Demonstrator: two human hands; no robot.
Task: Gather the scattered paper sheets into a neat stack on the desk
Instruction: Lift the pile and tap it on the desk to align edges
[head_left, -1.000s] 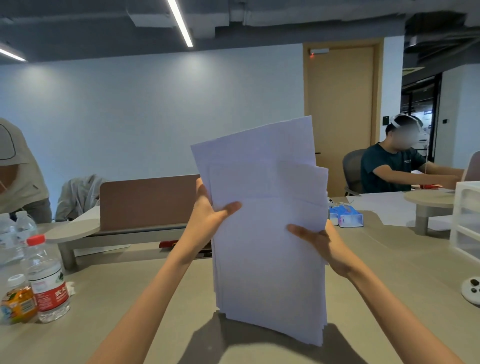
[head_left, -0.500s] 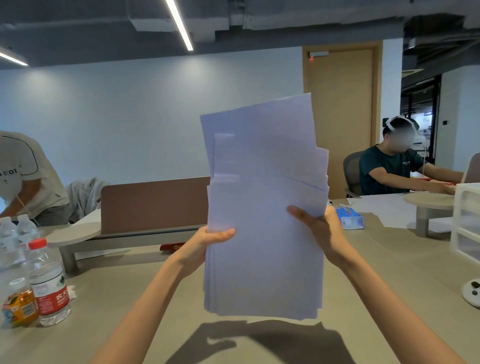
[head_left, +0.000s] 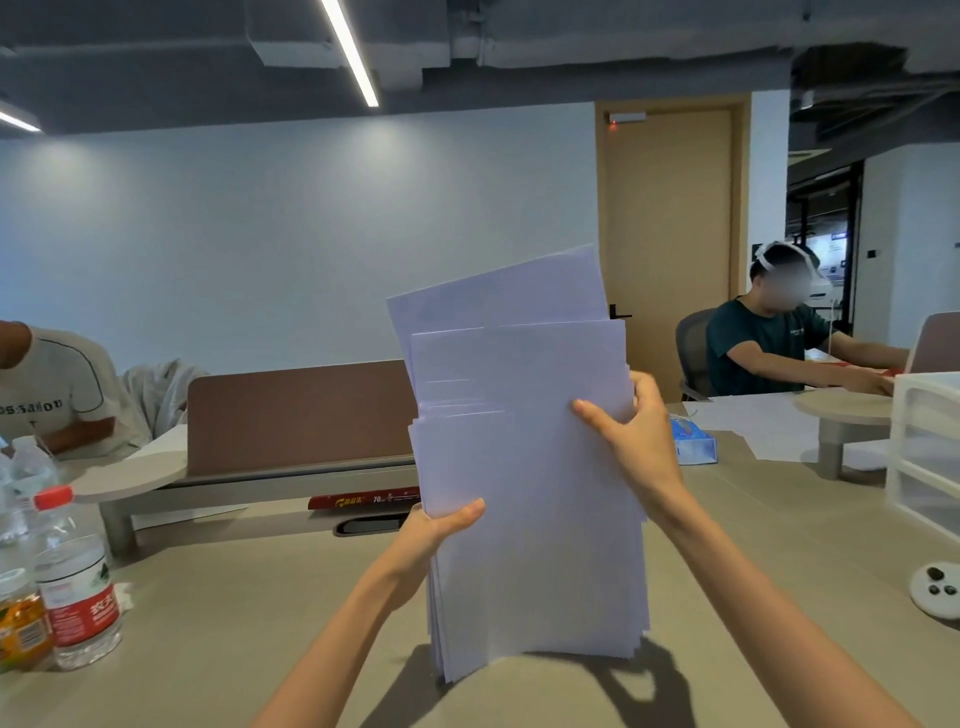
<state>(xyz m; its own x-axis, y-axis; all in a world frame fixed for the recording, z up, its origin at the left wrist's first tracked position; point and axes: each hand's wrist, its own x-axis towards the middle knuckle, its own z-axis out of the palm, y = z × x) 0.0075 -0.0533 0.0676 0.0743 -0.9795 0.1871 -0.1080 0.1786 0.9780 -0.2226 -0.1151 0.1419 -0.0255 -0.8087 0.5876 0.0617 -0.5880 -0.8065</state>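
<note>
A bundle of white paper sheets (head_left: 530, 519) stands upright in front of me, its bottom edges on or just above the beige desk (head_left: 234, 639). The sheets are uneven at the top, with one sheet sticking up tilted. My left hand (head_left: 436, 525) grips the left edge about halfway up, thumb on the front. My right hand (head_left: 631, 436) holds the right edge higher up, fingers spread across the front sheet.
Water bottles (head_left: 72, 577) and a small orange bottle (head_left: 21, 623) stand at the left. A brown desk divider (head_left: 301, 415) is behind the sheets. A blue tissue pack (head_left: 693, 441), white drawer unit (head_left: 924, 457) and round white device (head_left: 937, 597) are at the right. Two people sit nearby.
The bundle came down from the air to the desk surface. My right hand slid higher along the right edge, and the person at the left leaned further into view.
</note>
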